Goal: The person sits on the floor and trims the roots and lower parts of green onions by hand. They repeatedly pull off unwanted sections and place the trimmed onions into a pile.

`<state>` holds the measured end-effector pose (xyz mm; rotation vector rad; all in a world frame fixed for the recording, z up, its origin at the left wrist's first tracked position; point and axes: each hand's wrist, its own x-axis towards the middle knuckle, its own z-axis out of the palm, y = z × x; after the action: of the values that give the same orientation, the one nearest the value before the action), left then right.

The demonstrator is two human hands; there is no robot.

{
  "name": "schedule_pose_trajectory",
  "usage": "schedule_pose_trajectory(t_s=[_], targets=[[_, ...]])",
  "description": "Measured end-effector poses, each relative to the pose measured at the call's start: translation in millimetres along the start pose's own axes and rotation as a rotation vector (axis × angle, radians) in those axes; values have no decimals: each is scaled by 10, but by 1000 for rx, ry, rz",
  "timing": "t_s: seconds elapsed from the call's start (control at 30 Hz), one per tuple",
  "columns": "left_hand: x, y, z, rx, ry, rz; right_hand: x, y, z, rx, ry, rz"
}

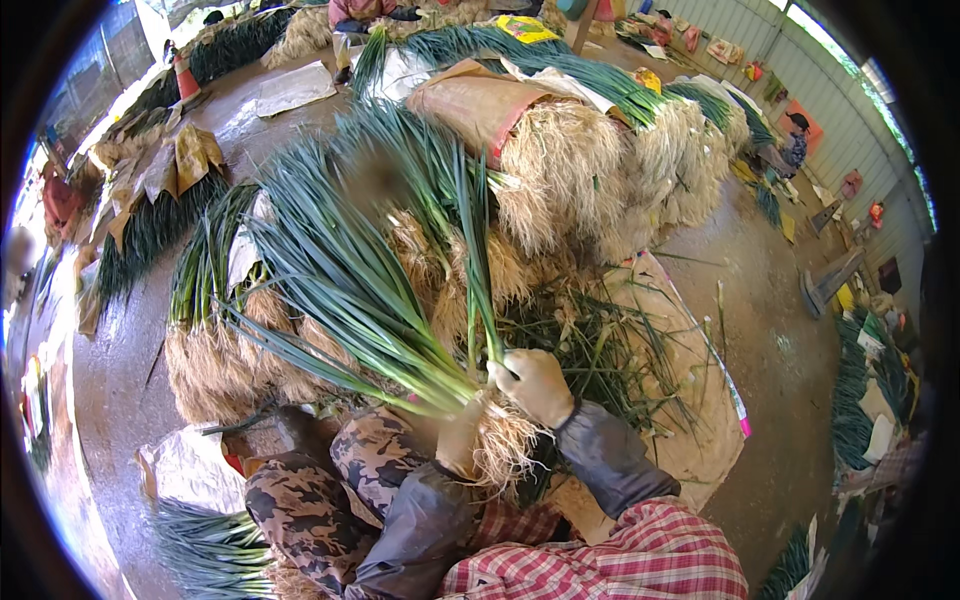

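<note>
A bunch of green onions fans up and leftward from my lap, its long green leaves spread and its pale roots hanging down. My left hand, in a light glove, is closed around the bunch just above the roots; some of its fingers are blurred or hidden. To the right of the white stems, my gloved right hand grips a few green onion leaves that stand nearly upright. The lower ends of those leaves are hidden by the hand and the roots.
Trimmed leaves litter a pale sheet at right. Rooted bundles lie at left and ahead, partly under a brown sack. Another bunch lies by my knee. A traffic cone and people are farther off.
</note>
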<state>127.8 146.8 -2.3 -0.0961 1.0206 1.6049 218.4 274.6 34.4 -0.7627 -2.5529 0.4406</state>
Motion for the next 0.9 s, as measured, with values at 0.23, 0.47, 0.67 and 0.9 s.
schedule_pose_trajectory(t_s=[0.23,0.47,0.67,0.9], targets=[[62,-42,-126,-130,-149,-55,282,91,-75,1025,-100,619],[-128,68,-34,-325,-262,-65,620,206,611,1352,-71,681],[-261,152,-12,-409,-338,-102,-263,118,300,1084,143,695],[-94,75,-17,-405,-277,-20,-1152,426,-344,1150,405,757]])
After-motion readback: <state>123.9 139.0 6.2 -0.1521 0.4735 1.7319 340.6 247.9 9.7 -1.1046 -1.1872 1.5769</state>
